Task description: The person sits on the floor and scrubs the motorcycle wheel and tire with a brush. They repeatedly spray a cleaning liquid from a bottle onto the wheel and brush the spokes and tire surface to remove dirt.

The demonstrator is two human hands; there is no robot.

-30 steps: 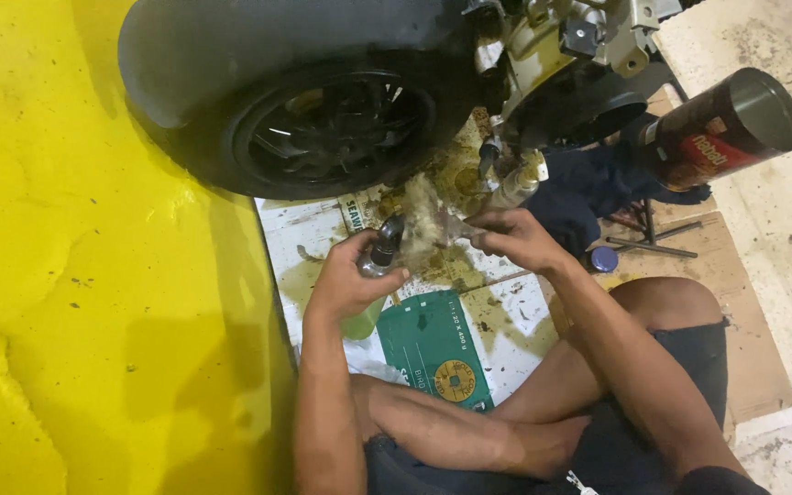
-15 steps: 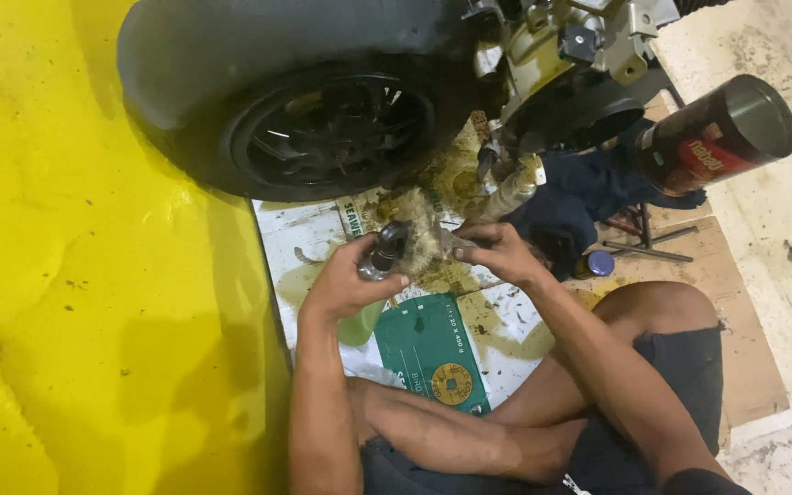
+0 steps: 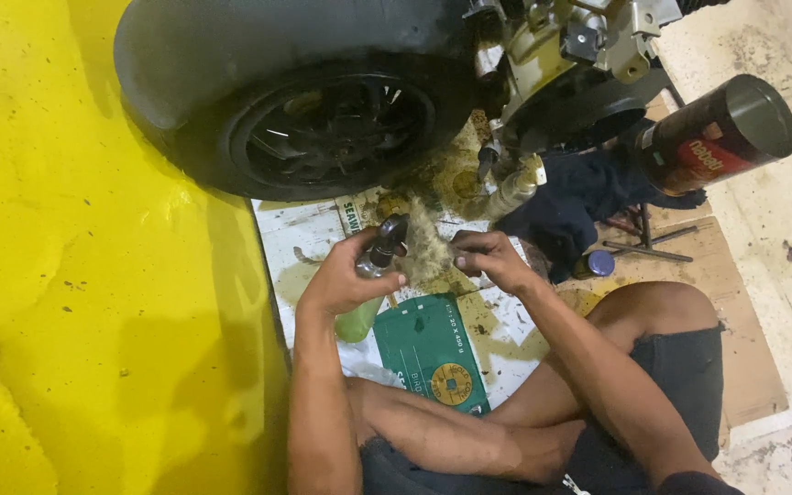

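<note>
— What has the person got there?

— A wad of grubby fibre (image 3: 425, 249), pinched shut in the right hand (image 3: 488, 261). The left hand (image 3: 346, 280) is wrapped around a small spray bottle (image 3: 370, 275) with a dark nozzle and green liquid, nozzle touching the wad. Both are held over the stained paper sheet (image 3: 304, 247), near its far edge by the wheel (image 3: 323, 128).

— Anything likely to go wrong?

— I'd say the bottle could slip, since everything looks oily. Spray might also land on the green carton (image 3: 433, 348) lying flat below the hands.

— How many of each?

— One wad, one bottle, one wheel, one carton. One dark can (image 3: 717, 137) lies on its side at the right, beside a dark cloth (image 3: 579, 202). One blue cap (image 3: 600, 263) sits near the knee.
</note>
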